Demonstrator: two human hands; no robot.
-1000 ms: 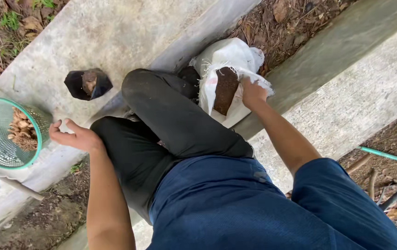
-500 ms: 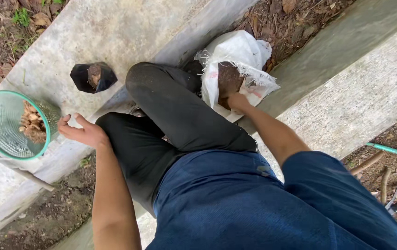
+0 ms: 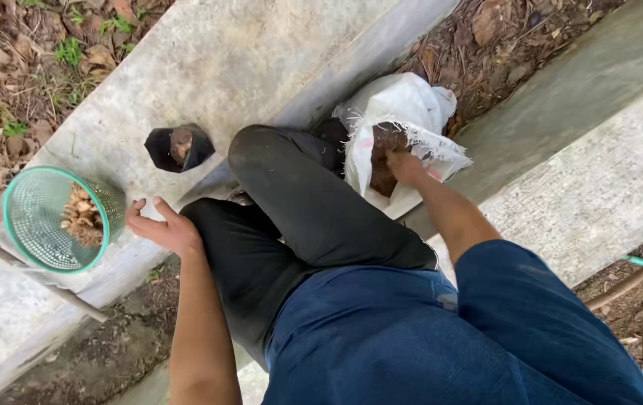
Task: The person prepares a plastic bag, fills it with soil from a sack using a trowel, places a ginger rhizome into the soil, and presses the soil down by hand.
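Reaching into white sack (image 3: 404, 105), wedged between concrete slab (image 3: 224, 52) and kerb: right hand (image 3: 405, 166) buried in brown contents, grip not discernible; scoop slowly, keep mouth upright. Green mesh basket (image 3: 40, 221), holding dry husks: left hand (image 3: 162, 229) open, just beside. Black pot (image 3: 179, 148) nearby.

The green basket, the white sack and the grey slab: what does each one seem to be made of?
The green basket looks like plastic mesh: fine see-through grid, smooth thicker rim. The white sack seems woven plastic fabric, matte, with loose threads fraying at its open edge, where the right hand reaches in. The grey slab looks like rough, mottled concrete. The left hand hovers open beside the basket.
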